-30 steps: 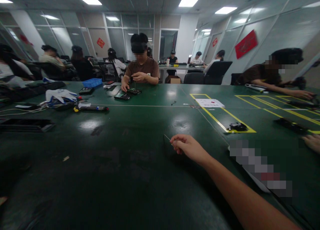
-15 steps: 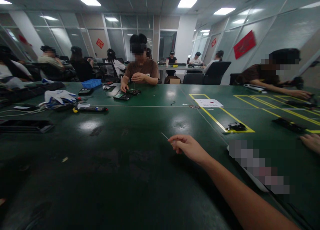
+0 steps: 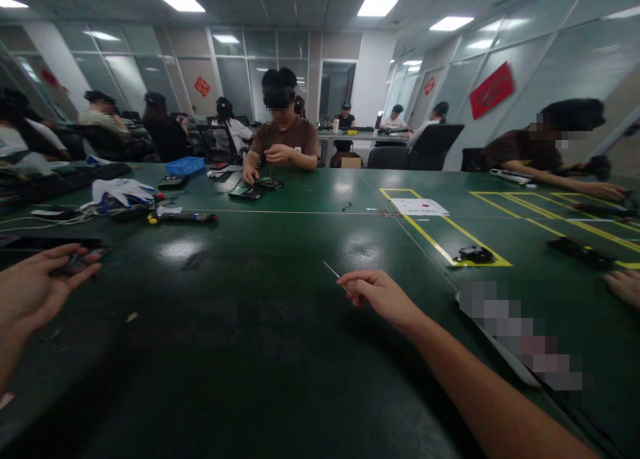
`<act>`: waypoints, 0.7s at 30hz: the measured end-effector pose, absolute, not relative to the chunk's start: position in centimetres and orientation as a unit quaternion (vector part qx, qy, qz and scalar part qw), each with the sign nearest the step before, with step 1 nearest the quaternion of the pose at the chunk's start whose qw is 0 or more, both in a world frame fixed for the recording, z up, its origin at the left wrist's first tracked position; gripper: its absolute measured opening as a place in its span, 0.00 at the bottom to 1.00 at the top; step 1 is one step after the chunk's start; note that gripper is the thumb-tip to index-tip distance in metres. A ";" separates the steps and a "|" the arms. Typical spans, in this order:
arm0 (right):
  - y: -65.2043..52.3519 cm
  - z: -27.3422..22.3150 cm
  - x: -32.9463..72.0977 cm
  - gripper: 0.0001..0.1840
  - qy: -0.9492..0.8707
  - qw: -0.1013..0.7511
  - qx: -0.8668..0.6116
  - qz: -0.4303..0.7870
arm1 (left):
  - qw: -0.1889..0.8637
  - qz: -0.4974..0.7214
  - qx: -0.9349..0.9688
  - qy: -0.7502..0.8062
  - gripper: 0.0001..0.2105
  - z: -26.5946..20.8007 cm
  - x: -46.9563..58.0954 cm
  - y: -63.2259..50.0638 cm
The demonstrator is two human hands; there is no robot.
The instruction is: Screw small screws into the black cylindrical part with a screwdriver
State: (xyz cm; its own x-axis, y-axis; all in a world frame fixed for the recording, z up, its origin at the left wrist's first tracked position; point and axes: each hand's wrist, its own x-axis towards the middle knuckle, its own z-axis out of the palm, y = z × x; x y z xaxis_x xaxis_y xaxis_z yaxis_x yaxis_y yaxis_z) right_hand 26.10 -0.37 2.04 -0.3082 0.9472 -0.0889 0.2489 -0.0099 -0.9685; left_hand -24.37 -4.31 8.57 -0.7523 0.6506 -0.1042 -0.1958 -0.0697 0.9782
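My right hand [image 3: 367, 289] is over the middle of the green table, its fingers pinched around a slim, straight metal tool [image 3: 331, 270]. The tool's thin tip points up and to the left; a gold-coloured part shows by the fingertips, and the rest is hidden in the hand. At the left edge, my left hand [image 3: 37, 289] is held with the palm turned partly up and its fingers apart. Those fingers overlap the right end of a flat black tray-like piece [image 3: 30, 243]. Whether they touch it, I cannot tell.
Beyond the left hand lie white-and-blue gloves [image 3: 123, 194], a black screwdriver-like tool [image 3: 185, 218] and a blue basket [image 3: 184, 166]. Black parts [image 3: 474, 254] lie inside yellow tape at right, near a pale board [image 3: 500, 339]. Co-workers sit across and at right.
My left hand has come into view at the left edge, over the black tray-like piece. My right hand has stayed nearly still with the slim tool.
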 end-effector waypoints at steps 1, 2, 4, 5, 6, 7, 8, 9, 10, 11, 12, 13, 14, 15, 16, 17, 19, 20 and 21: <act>-0.4 2.1 26.1 0.13 -0.617 0.339 -0.478 0.525 | 0.333 0.699 0.185 0.605 0.12 8.5 -23.9 -3.8; -0.5 2.2 26.1 0.13 -0.618 0.345 -0.469 0.528 | 0.381 0.685 0.197 0.588 0.12 8.5 -23.1 -3.6; -0.7 2.3 26.2 0.15 -0.630 0.353 -0.443 0.531 | 0.441 0.668 0.231 0.553 0.13 8.8 -20.6 -3.6; -0.9 2.4 26.1 0.17 -0.640 0.356 -0.428 0.530 | 0.462 0.657 0.254 0.539 0.12 8.8 -19.1 -3.7; -1.0 2.5 26.1 0.19 -0.651 0.358 -0.415 0.526 | 0.499 0.633 0.285 0.518 0.09 8.8 -17.3 -3.8; -1.1 2.5 26.1 0.21 -0.660 0.361 -0.406 0.518 | 0.505 0.622 0.321 0.505 0.08 8.7 -15.5 -3.8; -1.2 2.6 26.1 0.22 -0.668 0.367 -0.403 0.508 | 0.511 0.599 0.354 0.505 0.13 8.4 -13.7 -3.8; -1.2 2.6 26.0 0.22 -0.673 0.374 -0.405 0.493 | 0.523 0.572 0.382 0.503 0.19 8.0 -11.9 -3.8; -1.3 2.7 26.0 0.20 -0.676 0.382 -0.412 0.476 | 0.533 0.551 0.400 0.502 0.21 7.5 -10.2 -3.6; -1.3 2.7 26.0 0.18 -0.679 0.390 -0.421 0.458 | 0.550 0.531 0.417 0.492 0.20 7.0 -8.5 -3.5; -1.4 2.8 26.0 0.17 -0.681 0.400 -0.427 0.440 | 0.566 0.510 0.440 0.475 0.18 6.5 -6.9 -3.3; -1.4 2.9 25.9 0.16 -0.683 0.411 -0.432 0.423 | 0.570 0.492 0.468 0.463 0.18 5.9 -5.5 -3.1; -1.5 3.1 25.9 0.15 -0.683 0.423 -0.435 0.407 | 0.570 0.476 0.500 0.446 0.19 5.5 -4.1 -3.0; -1.6 3.2 25.9 0.15 -0.682 0.436 -0.437 0.391 | 0.571 0.463 0.522 0.433 0.19 5.1 -2.7 -2.9; -1.8 3.4 25.9 0.15 -0.680 0.452 -0.438 0.377 | 0.573 0.451 0.536 0.426 0.20 4.8 -1.5 -3.0; -2.0 3.6 25.9 0.15 -0.676 0.468 -0.440 0.361 | 0.576 0.440 0.547 0.419 0.22 4.6 -0.4 -3.0; -2.5 4.1 25.7 0.14 -0.667 0.505 -0.436 0.331 | 0.587 0.428 0.554 0.407 0.22 4.2 1.6 -3.3; -2.8 4.3 25.6 0.13 -0.656 0.532 -0.431 0.317 | 0.595 0.422 0.554 0.400 0.22 3.9 2.4 -3.5; -3.1 4.4 25.5 0.12 -0.643 0.561 -0.423 0.305 | 0.601 0.416 0.556 0.396 0.22 3.7 3.0 -3.8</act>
State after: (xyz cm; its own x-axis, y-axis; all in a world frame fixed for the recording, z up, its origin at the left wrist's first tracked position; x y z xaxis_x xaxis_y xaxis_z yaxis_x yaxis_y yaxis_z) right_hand 25.48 -3.05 4.43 -0.0123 0.8857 0.4640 0.2017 0.4567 -0.8664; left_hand 3.02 -3.76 3.71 0.3400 0.9403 -0.0141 -0.0591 0.0363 0.9976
